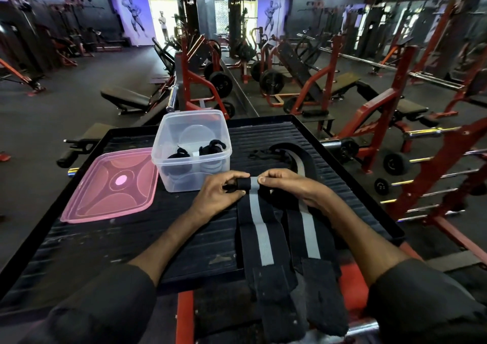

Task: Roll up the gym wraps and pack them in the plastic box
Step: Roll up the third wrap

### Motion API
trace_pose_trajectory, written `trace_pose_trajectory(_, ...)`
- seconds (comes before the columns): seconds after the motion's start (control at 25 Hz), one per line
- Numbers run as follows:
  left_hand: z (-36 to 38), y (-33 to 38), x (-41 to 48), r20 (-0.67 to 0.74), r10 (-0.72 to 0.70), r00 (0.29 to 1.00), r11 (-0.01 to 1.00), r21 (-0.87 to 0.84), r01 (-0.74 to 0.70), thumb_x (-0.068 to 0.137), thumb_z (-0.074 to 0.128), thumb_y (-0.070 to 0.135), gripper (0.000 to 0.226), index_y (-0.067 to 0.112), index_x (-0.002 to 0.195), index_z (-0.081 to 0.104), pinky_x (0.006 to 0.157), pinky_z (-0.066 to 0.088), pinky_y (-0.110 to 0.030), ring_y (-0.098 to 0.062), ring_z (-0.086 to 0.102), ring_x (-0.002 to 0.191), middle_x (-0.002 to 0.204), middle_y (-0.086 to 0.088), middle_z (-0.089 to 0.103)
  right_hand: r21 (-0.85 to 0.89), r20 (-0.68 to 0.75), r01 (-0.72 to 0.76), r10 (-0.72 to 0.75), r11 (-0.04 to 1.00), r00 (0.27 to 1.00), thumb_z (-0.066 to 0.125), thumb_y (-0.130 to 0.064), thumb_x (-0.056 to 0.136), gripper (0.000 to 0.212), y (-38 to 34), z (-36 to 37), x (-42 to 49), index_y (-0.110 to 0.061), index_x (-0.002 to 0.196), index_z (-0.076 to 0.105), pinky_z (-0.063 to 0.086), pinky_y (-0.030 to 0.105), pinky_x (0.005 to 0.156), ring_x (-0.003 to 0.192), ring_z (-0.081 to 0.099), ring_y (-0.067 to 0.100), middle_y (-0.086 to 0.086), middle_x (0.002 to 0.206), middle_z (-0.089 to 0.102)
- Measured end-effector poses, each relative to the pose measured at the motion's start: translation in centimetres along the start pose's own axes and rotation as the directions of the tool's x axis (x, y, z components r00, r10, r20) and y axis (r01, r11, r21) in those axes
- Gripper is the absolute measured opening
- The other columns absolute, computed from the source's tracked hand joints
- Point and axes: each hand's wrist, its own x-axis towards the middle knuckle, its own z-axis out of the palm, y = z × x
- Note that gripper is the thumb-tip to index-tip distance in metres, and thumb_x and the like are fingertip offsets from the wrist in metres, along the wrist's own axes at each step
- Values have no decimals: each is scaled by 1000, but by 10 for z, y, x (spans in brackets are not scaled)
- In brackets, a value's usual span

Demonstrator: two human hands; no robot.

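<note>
The wrap being rolled (257, 227) lies flat on the bench (131, 238), just right of the plastic box (192, 151); only its far end is curled. Both hands, left (224, 190) and right (284, 185), pinch that small roll. The box already holds rolled wraps (197, 154); another wrap (308, 227) lies unrolled alongside.

I see both hands, left hand (220, 190) and right hand (283, 185), pinching a wrap's rolled end (244, 183) mid-platform (131, 238). The clear plastic box (191, 148) stands near the far edge.
</note>
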Motion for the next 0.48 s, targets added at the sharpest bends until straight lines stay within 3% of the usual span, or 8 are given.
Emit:
trace_pose_trajectory(0.16, -7, 2, 3, 75, -53, 996, 999, 7, 52, 82, 79, 0, 45, 25, 117, 67, 89, 50, -13, 4, 64, 93, 114, 2, 71, -66, -10, 165, -166, 984, 986, 66, -15, 97, 24, 3, 3, -1, -2, 117, 68, 49, 20, 74, 87, 59, 14, 7, 98, 67)
trace_pose_trajectory(0.32, -14, 6, 3, 245, -161, 956, 977, -101, 190, 89, 75, 4, 39, 13, 126, 64, 88, 48, -10, 8, 64, 99, 117, 3, 69, -70, -10, 249, -250, 966, 968, 75, 0, 87, 30, 7, 2, -4, 3, 116, 67, 55, 26, 86, 95, 67, 16, 11, 105, 72)
trace_pose_trajectory(0.48, -13, 4, 2, 293, -159, 943, 984, -33, 176, 94, 71, 16, 33, 9, 125, 66, 98, 52, -22, -9, 67, 109, 121, -4, 71, -199, -16, 257, -265, 946, 964, 84, 12, 69, 44, 9, 5, -4, -2, 108, 69, 53, 19, 83, 88, 67, -1, -1, 97, 70)
